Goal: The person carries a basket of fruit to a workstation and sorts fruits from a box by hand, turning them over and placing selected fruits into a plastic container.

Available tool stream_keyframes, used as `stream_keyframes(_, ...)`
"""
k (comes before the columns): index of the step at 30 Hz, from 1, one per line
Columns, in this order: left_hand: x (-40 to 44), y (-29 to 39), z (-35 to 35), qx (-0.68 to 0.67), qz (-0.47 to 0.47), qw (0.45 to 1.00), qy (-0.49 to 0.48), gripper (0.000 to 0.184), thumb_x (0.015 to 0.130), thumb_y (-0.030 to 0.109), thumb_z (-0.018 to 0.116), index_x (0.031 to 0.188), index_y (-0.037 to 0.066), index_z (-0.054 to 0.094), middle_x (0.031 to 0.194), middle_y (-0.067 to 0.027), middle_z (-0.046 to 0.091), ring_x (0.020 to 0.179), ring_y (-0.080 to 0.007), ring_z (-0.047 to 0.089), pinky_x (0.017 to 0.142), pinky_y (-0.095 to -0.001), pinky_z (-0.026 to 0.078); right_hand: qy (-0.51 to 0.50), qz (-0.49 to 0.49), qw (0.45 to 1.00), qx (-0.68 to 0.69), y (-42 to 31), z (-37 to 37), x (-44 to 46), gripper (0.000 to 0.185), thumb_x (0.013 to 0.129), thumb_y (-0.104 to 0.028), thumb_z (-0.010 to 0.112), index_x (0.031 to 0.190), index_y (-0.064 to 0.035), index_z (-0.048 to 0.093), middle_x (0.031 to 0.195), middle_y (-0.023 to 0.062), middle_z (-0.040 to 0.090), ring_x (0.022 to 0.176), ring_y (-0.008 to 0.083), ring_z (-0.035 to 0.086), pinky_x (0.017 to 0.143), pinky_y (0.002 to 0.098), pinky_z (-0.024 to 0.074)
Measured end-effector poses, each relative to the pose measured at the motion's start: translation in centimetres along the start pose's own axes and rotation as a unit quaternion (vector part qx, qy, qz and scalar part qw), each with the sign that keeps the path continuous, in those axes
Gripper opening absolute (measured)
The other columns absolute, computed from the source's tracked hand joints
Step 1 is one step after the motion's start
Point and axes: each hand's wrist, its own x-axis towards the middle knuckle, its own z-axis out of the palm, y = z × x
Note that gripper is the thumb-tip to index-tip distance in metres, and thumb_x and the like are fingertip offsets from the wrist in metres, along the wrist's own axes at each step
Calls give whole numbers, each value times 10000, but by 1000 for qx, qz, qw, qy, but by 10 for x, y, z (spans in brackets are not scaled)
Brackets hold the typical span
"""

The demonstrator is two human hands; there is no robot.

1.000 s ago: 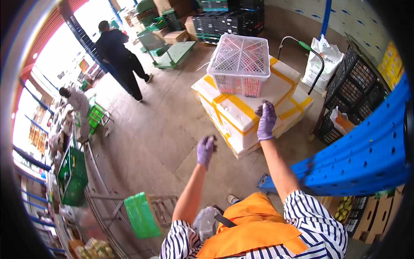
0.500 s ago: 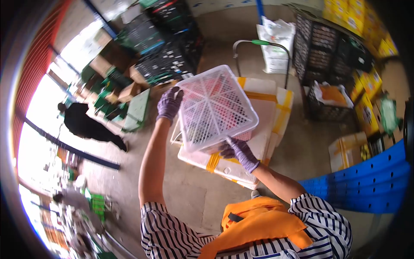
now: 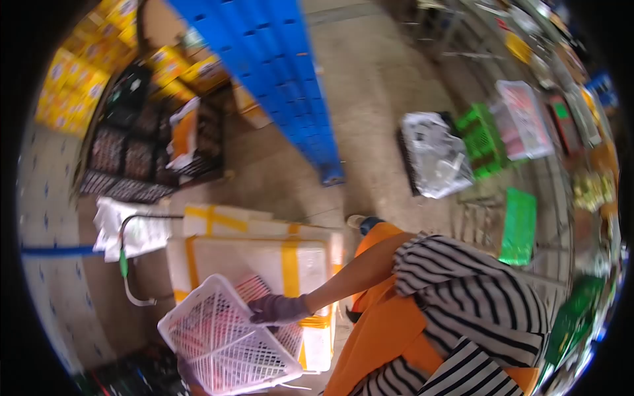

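Grip: white plastic lattice basket (image 3: 228,340) in purple-gloved right hand (image 3: 281,309), left hand (image 3: 188,371) unclear; lift off white foam box (image 3: 241,257) edge unconfirmed.

Wears a purple-grey glove (image 3: 290,309) on the right hand (image 3: 276,310), darker toward the fingers and snug at the wrist, below a loose sleeve (image 3: 430,264) of white cloth with broad dark stripes, wide at the opening and short of the forearm. Shows the same dark-and-white striping on another section of the shirt (image 3: 470,373), in straighter lines. Has a plain bright orange apron (image 3: 376,336) over the front, creased in folds, with a small black piece (image 3: 353,315) at its edge, plus a blue trouser leg (image 3: 371,226) and a pale, partly visible shoe (image 3: 355,220).
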Motion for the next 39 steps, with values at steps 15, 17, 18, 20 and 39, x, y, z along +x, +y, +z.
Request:
stream_keyframes(15,-152,141,77,-336,93,925,-151,467,940,416,501,1214,43,561,1121,-155,605,1058,-311,556,914,-395,449,361,80,928,52,-66,-103,-163,403,938,-374,566,1085,-8,646,885,143,651,780,218,614,752,338,503)
stream_keyframes(17,-185,182,90,-360,112,905,-197,466,941,414,502,1214,40,559,1114,-152,606,1050,-307,558,909,-392,451,426,76,901,29,-69,-127,-204,466,928,-428,571,1089,2,651,872,150,665,788,199,616,762,333,502)
stream_keyframes(18,-205,204,95,-367,126,896,-217,465,942,413,503,1214,39,559,1110,-150,606,1046,-306,559,906,-390,452,458,70,886,24,-70,-141,-228,498,924,-455,574,1092,7,653,865,153,672,792,190,617,768,331,501)
stream_keyframes(20,-247,255,107,-371,150,878,-263,464,944,411,504,1214,37,558,1102,-147,607,1038,-302,560,900,-387,454,483,71,872,27,-79,-170,-282,547,918,-469,585,1159,20,628,932,145,679,844,183,623,785,323,504)
stream_keyframes(39,-864,882,211,-55,646,607,-460,515,983,450,458,1265,27,537,1103,-73,603,989,-183,548,871,-329,454,886,-51,454,82,-144,-445,-782,471,964,-389,522,1196,11,615,856,29,638,724,82,534,666,261,478)
